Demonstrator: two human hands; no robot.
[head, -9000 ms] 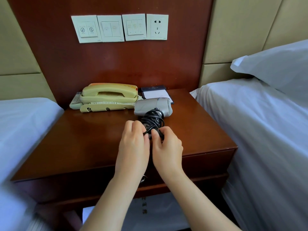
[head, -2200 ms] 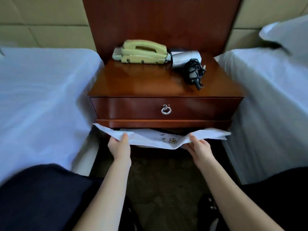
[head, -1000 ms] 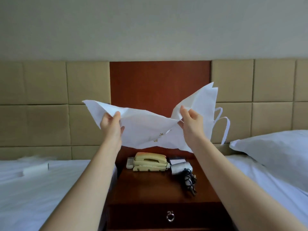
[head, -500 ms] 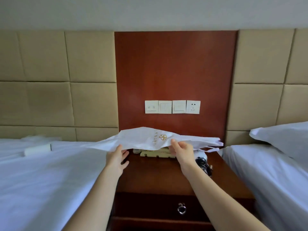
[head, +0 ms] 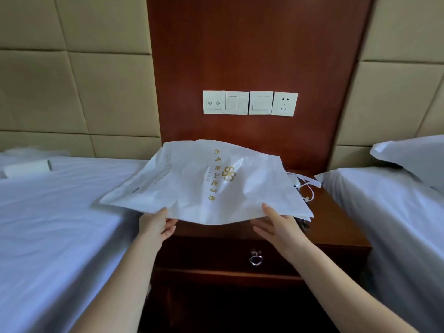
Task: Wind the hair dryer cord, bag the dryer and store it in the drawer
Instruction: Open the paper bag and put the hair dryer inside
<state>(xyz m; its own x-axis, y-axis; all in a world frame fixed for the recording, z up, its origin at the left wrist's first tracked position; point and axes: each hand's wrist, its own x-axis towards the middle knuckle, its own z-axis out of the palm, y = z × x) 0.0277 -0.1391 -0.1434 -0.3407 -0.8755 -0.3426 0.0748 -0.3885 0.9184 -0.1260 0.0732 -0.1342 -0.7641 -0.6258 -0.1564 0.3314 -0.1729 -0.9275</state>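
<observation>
Bag [head: 211,181] (held by both hands) hides nightstand [head: 336,219] top.

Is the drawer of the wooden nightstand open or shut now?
Shut: the dark wooden drawer front sits flush under the nightstand top, its metal ring pull hanging untouched.

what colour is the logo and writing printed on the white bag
Gold, on the white bag that the left hand and right hand hold; the head view shows it.

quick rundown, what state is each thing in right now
bag: flat, unopened, held over the nightstand
left hand: gripping the bag's near edge
right hand: gripping the bag's near edge
drawer: closed
wall socket: nothing plugged in
hair dryer: hidden behind the bag
</observation>
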